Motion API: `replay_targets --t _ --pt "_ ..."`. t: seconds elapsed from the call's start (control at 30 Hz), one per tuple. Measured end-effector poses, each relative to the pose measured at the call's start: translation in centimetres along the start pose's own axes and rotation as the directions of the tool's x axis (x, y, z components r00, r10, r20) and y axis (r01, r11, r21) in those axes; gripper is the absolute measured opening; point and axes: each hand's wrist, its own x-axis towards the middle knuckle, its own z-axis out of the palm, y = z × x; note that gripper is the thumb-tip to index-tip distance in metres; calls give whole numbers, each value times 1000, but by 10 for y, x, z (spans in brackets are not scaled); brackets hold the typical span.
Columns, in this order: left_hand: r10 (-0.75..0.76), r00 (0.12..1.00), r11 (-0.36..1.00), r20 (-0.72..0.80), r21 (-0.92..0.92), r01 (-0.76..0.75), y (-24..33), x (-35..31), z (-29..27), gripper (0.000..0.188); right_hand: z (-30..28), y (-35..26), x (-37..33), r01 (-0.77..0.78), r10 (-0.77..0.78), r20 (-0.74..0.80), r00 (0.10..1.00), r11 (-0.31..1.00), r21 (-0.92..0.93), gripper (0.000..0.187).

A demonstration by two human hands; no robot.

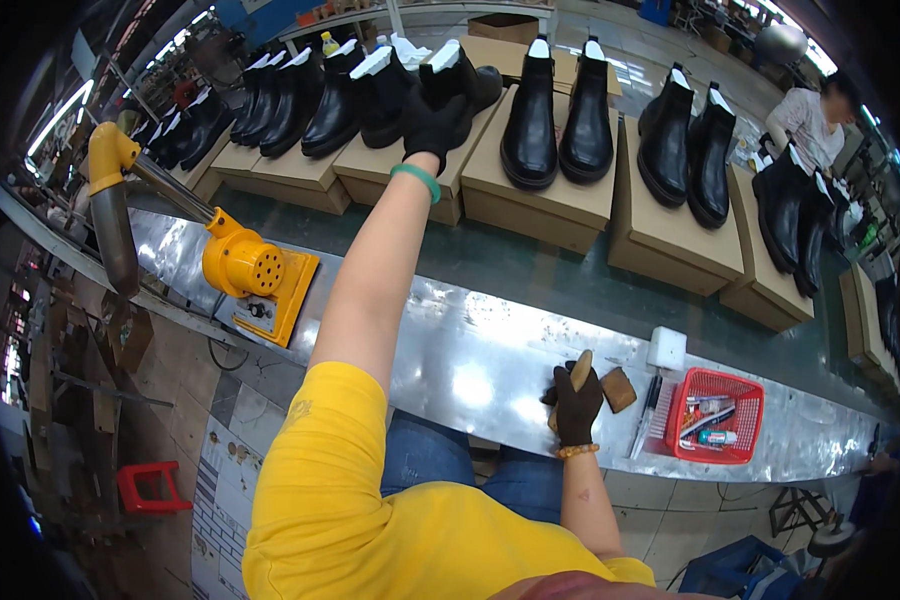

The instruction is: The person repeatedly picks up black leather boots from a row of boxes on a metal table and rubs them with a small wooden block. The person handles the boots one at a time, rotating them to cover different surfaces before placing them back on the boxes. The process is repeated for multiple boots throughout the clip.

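Note:
My left arm reaches far forward across the bench. My left hand (431,128), in a black glove, is closed on a black ankle boot (454,84) with white paper in its top. Black against black, its fingertips are hard to make out. Near the bench's front edge, my right hand (576,405), in a dark glove, closes around a tan, wood-like piece (583,369). One rounded end sticks out past the fingers; the rest is mostly covered, so its kind is unclear. Right beside this hand lies a brown block (619,390).
Black boots (558,125) stand in pairs on cardboard boxes (540,212) beyond the metal bench (470,330). A yellow lamp-like device (250,265) stands left. At right are a white block (667,347) and a red basket (692,455) of tubes and pens. Another person (808,125) works far right.

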Motion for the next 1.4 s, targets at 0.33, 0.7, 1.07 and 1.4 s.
replay_targets --t 0.33,0.7,1.07,1.4 --pt "-75 997 979 2 188 74 -33 56 26 56 -2 -5 1 -38 38 68 997 999 -6 26" --pt "-124 989 990 -80 52 129 6 -5 -45 40 -2 -2 3 0 -1 119 993 1000 14 26" --pt "-114 852 993 511 46 105 178 -72 -199 31 -2 9 11 -26 -9 167 986 979 204 25" --pt "-80 581 995 810 97 2 205 -146 -191 35 51 -165 -29 518 -464 448 764 856 3 55"
